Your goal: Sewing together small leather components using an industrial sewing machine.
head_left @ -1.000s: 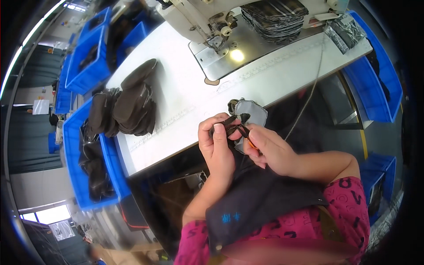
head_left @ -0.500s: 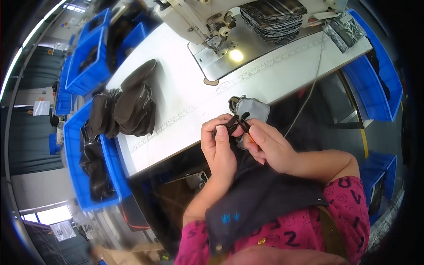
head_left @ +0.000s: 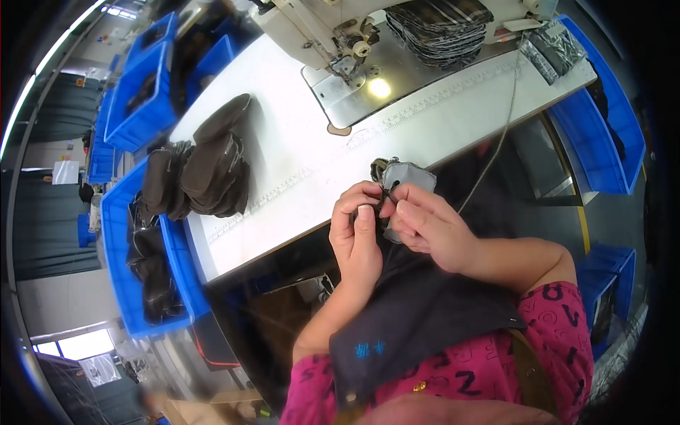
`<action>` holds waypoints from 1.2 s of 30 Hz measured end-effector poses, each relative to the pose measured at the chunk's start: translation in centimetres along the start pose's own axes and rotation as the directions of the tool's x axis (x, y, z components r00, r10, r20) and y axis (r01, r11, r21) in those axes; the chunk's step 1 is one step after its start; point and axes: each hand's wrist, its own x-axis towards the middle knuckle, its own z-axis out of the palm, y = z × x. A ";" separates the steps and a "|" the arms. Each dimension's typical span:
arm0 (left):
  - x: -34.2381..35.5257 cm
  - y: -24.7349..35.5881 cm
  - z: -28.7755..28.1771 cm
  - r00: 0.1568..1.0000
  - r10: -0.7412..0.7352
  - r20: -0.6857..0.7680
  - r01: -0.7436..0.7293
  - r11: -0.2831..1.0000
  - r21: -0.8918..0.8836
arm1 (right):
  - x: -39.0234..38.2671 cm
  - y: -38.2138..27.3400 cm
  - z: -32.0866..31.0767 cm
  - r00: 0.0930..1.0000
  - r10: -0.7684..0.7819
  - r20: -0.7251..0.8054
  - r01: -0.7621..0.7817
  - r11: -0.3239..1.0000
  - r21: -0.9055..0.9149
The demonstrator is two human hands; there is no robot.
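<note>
Dark strip (head_left: pixel 379 212) worked in two hands, on the wearer's side of the sewing machine (head_left: pixel 312 35)

In the head view, the only one, the strip was in front of the sewing machine, close to the wearer's body. The left hand (head_left: pixel 358 237) had its grip clamped on it, thumb against curled fingers. The right hand (head_left: pixel 446 237) bunched its fingertips just beside; whether that grip was clamped on the strip, on some tool, or on nothing, I could not tell. A grey-lined fabric piece (head_left: pixel 414 176) lay beyond the fingers, between them and the machine. Left of the machine, brown fabric pieces (head_left: pixel 212 177) sat piled on the counter (head_left: pixel 283 142).

Such close work seemed best done with the left pinch steady near the spot being worked, the right making small moves, and the lined piece kept from tugging.

The fingers hid most of the strip, and both its ends were hard to make out. How it met the lined piece was unclear, and the hands covered that piece's lower part.
</note>
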 end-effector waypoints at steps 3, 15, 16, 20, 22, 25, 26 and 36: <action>0.0 0.0 -0.1 1.000 -0.006 0.012 0.006 1.000 -0.025 | 0.1 0.0 -0.4 0.999 -0.002 0.041 0.000 0.999 0.046; 0.1 0.8 -0.1 0.999 0.044 0.009 -0.044 0.998 0.040 | 0.7 -2.0 -1.8 0.937 -0.344 -0.056 0.241 0.757 -0.607; 0.1 0.9 -0.1 0.998 0.061 0.031 -0.063 0.995 0.075 | 0.7 -2.2 -1.8 0.959 -0.281 -0.021 0.183 0.679 -0.711; 0.1 1.2 0.3 0.996 0.082 0.045 -0.086 0.991 0.107 | 1.5 -1.7 -1.4 0.921 -0.388 0.024 0.273 0.601 -0.751; 0.3 1.5 0.6 0.999 0.045 0.028 -0.047 0.996 0.081 | 1.8 -1.5 -1.9 0.895 -0.429 0.124 0.358 0.521 -0.775; 0.4 1.6 0.2 0.997 -0.063 -0.041 0.066 0.996 0.063 | 1.7 -2.0 -1.9 0.899 -0.391 0.198 0.390 0.509 -0.767; 0.4 1.6 0.0 0.987 -0.134 -0.094 0.140 0.988 0.068 | 1.6 -2.0 -2.0 0.899 -0.391 0.198 0.390 0.509 -0.767; 1.9 2.3 -0.2 0.955 -0.224 -0.195 0.176 0.956 -0.235 | 1.5 -1.3 -2.2 0.924 -0.342 0.170 0.375 0.726 -0.577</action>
